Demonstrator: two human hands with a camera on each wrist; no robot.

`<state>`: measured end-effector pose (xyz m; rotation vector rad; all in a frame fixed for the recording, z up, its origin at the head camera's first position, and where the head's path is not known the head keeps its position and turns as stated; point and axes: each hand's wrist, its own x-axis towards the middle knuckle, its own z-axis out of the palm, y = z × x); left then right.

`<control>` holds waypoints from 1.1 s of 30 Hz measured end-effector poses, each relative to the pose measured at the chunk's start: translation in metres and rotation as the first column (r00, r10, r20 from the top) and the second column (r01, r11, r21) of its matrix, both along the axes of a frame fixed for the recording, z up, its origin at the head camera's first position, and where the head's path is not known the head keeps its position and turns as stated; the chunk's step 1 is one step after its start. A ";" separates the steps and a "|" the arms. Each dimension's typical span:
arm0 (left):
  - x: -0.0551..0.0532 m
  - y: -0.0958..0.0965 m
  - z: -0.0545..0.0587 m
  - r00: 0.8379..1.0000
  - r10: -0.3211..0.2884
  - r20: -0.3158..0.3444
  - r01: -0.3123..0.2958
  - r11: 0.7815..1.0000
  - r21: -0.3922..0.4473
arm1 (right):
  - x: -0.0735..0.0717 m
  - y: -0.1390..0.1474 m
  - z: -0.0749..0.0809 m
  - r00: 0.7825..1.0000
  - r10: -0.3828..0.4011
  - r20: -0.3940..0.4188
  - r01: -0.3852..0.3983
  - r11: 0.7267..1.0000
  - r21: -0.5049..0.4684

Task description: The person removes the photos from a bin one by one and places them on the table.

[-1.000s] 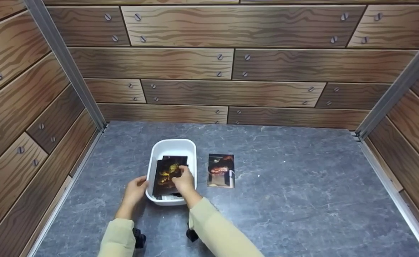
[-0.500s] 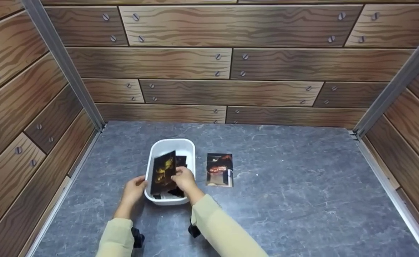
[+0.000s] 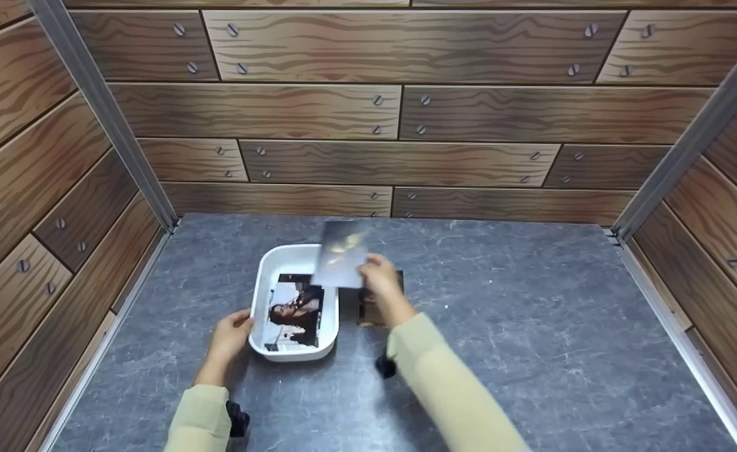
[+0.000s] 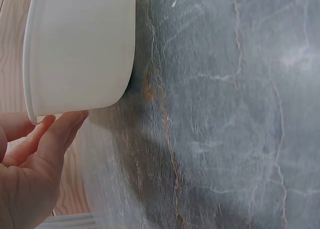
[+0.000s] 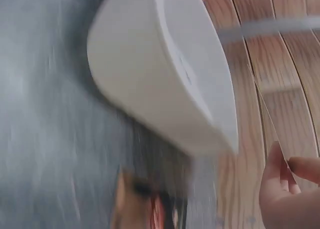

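Between thumb and fingers my right hand (image 3: 379,279) pinches a dark photo print (image 3: 338,254) with a yellow motif by its edge. It is raised over the right rim of the white plastic tub (image 3: 285,262); the right wrist view shows the print (image 5: 270,116) edge-on. My left hand (image 3: 229,339) grips the tub's left rim, thumb at the lip and fingers against the outer wall in the left wrist view. Inside the tub lies another photo print (image 3: 294,314) of a long-haired person, overlapping darker prints. A further print (image 3: 368,314) lies on the table, partly hidden by my right hand.
The grey marbled tabletop (image 3: 532,326) extends around the tub, widest to the right. Wood-patterned walls (image 3: 318,113) and grey metal corner posts (image 3: 108,119) enclose it at the back and both sides. Small black devices (image 3: 238,419) sit at both sleeves.
My right hand has lifted the yellow-motif print out of the tub and moved it up and right, uncovering the print beneath. My left hand stays at the tub's rim.
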<state>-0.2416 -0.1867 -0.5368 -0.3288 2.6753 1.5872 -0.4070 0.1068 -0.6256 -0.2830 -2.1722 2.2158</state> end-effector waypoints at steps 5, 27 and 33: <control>-0.001 0.001 -0.001 1.000 0.000 0.004 0.000 1.000 0.014 | -0.051 0.087 -0.063 0.998 -0.062 0.011 0.063 0.996 -0.070; 0.000 0.001 -0.002 0.999 0.020 0.032 -0.022 0.998 0.066 | 0.043 0.216 -0.066 0.985 0.016 0.170 0.025 0.971 -0.238; 0.000 0.001 -0.001 0.999 0.010 0.037 -0.013 0.997 0.072 | 0.051 0.223 -0.078 0.979 0.040 0.201 -0.010 0.989 -0.149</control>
